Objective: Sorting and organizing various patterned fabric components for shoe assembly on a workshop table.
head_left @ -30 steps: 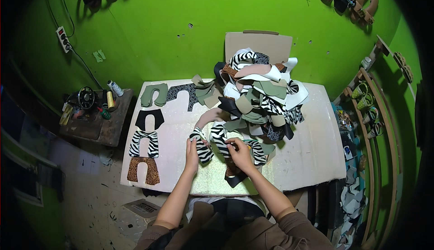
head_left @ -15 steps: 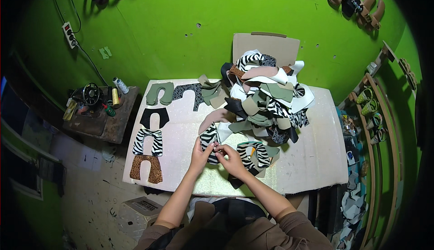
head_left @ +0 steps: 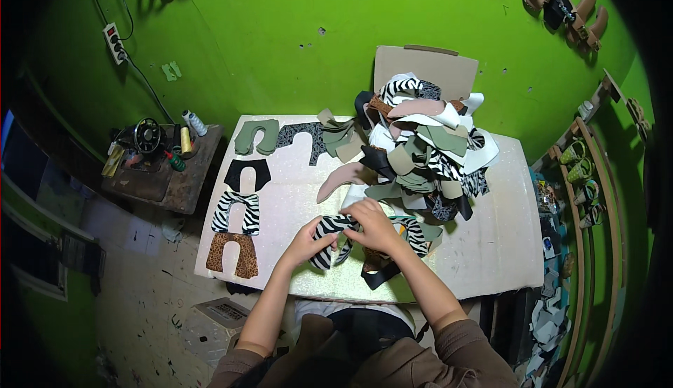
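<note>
Between my hands, above the front middle of the table, is a zebra-striped U-shaped shoe-upper piece (head_left: 324, 259). My left hand (head_left: 304, 246) grips its left side, thumb on top. My right hand (head_left: 373, 225) pinches its upper right edge, the fingers partly hiding it. Just right of it lies another zebra-striped piece (head_left: 415, 237), with a black piece (head_left: 381, 276) in front. A pink curved piece (head_left: 338, 180) rests beyond my hands. Down the table's left side lie a green (head_left: 247, 139), a black (head_left: 236, 176), a zebra-striped (head_left: 223, 214) and a brown leopard-print piece (head_left: 217, 253).
A high heap of mixed cut pieces (head_left: 420, 157) stands at the back right of the pale table (head_left: 508, 248), before a cardboard flap (head_left: 426, 69). Grey patterned pieces (head_left: 298, 135) lie at the back. A sewing machine (head_left: 147, 138) is left; a wooden rack (head_left: 610, 248) with sandals is right.
My right hand has moved up to the top edge of the zebra-striped piece, which now sits tilted and lower. The view has shifted slightly.
</note>
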A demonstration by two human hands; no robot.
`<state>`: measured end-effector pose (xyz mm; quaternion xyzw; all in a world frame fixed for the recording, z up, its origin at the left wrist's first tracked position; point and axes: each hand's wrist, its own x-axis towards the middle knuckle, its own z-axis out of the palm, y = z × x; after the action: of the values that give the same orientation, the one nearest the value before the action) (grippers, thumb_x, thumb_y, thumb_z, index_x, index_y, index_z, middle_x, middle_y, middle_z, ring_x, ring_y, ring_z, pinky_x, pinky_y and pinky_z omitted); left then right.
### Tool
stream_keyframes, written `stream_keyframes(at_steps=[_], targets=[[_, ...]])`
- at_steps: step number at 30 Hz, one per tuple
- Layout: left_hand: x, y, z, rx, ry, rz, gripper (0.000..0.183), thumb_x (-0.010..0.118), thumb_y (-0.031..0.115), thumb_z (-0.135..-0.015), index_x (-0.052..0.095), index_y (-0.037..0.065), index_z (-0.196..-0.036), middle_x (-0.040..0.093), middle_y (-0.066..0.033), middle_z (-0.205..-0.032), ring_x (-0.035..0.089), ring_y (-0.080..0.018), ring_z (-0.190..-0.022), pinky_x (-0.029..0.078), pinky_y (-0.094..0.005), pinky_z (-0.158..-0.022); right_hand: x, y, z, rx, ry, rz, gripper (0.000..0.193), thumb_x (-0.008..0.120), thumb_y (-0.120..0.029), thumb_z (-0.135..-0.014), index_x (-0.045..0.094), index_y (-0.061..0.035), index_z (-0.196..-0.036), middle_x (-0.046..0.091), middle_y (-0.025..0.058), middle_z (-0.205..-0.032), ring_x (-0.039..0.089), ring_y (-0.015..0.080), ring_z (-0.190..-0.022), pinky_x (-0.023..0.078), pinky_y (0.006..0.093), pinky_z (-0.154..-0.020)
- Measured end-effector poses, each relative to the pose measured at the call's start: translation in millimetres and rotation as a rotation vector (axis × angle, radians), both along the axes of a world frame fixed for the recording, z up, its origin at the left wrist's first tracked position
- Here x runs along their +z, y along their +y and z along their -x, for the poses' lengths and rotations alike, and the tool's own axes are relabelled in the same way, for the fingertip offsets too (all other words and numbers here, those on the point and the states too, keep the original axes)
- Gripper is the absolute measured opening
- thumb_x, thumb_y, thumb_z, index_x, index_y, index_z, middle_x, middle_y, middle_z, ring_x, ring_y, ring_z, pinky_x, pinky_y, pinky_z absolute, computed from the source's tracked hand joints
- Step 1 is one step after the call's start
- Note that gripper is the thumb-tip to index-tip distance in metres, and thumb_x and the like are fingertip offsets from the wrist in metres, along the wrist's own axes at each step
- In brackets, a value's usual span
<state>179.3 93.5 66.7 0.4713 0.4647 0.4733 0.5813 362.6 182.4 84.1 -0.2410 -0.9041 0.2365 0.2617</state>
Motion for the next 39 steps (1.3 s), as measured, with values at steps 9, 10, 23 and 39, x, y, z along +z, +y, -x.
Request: stream_keyframes(at_steps=[9,10,23,39], targets=[[-8,-16,36,0.164,0.050,0.082,0.020,0.054,0.008,-0.087,0.049,0.000,-0.104,0.061,-0.0045,-0.081,0.059,-0.0094,-0.077,0.048,-0.0228,-0.070,-9,-7,44,-0.019,0.010,0.440,0.032,0.068,-0.022,-0.074,0.059,-0.0039,-0.098,0.062,0.0100,-0.089,0.059,0.0252,-0.088,0.047,0.0344,-0.073],[-9,-14,43,0.164,0.054,0.079,0.020,0.054,0.008,-0.087,0.049,0.000,-0.104,0.061,-0.0045,-0.081,0.059,-0.0094,-0.077,0.048,-0.0228,-0.070,-11,-5,51,-0.017,0.015,0.437,0.032,0.068,-0.022,-0.074,0.059,-0.0039,-0.098,0.062,0.0100,-0.089,0.059,0.0252,-0.088,0.047,0.0344,-0.073],[-71,-24,211,0.376,0.420,0.036,0.022,0.050,0.017,-0.089,0.048,-0.004,-0.095,0.059,-0.0150,-0.081,0.059,-0.0217,-0.078,0.045,-0.0314,-0.068,-89,-42,191,-0.387,0.405,1.502,0.026,0.054,-0.005,-0.084,0.048,0.0015,-0.109,0.052,0.0006,-0.078,0.048,0.0089,-0.070,0.041,0.0212,-0.063],[-81,5,321,0.378,0.922,0.093,0.028,0.060,0.016,-0.080,0.057,-0.001,-0.101,0.057,-0.0211,-0.096,0.057,-0.0353,-0.089,0.046,-0.0395,-0.077,-105,-34,305,-0.659,-0.023,0.694,0.036,0.059,-0.012,-0.075,0.052,-0.0031,-0.110,0.063,0.0172,-0.084,0.062,0.0296,-0.075,0.049,0.0360,-0.070]])
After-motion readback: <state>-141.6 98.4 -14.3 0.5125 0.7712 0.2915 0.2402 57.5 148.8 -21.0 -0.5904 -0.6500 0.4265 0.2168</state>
